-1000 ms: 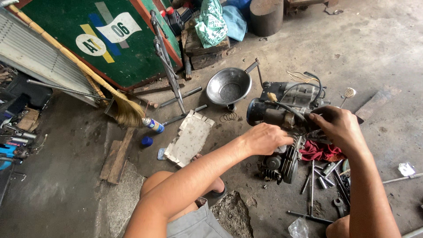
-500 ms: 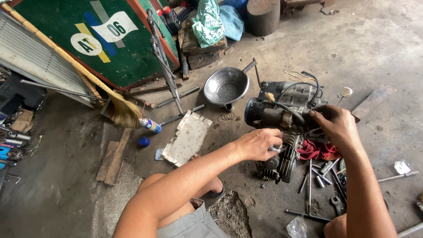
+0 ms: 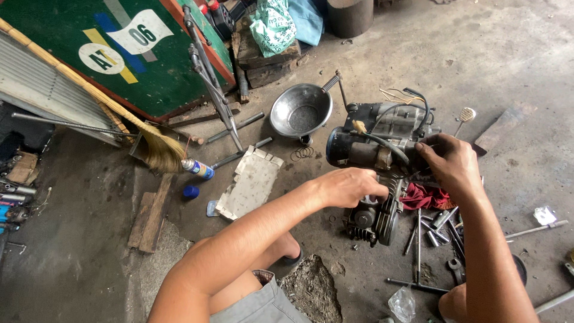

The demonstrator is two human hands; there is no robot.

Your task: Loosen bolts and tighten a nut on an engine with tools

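A greasy black motorcycle engine [image 3: 373, 146] lies on the concrete floor in front of me, wires trailing from its top. My left hand [image 3: 350, 186] rests curled on the finned cylinder part [image 3: 373, 218] at the engine's near side; what it pinches is hidden. My right hand [image 3: 451, 164] grips the engine's right side beside a black hose [image 3: 388, 146]. A red rag [image 3: 426, 197] lies just under my right wrist.
A steel bowl [image 3: 299, 110] sits left of the engine. Wrenches and sockets [image 3: 439, 224] lie scattered at the right. A flattened cardboard piece [image 3: 250, 182], a spray can [image 3: 197, 168], a broom [image 3: 158, 149] and a green painted board [image 3: 119, 54] lie at the left.
My left hand slid a little down and left along the engine's near side. My right hand stays on the engine. The view shifted slightly.
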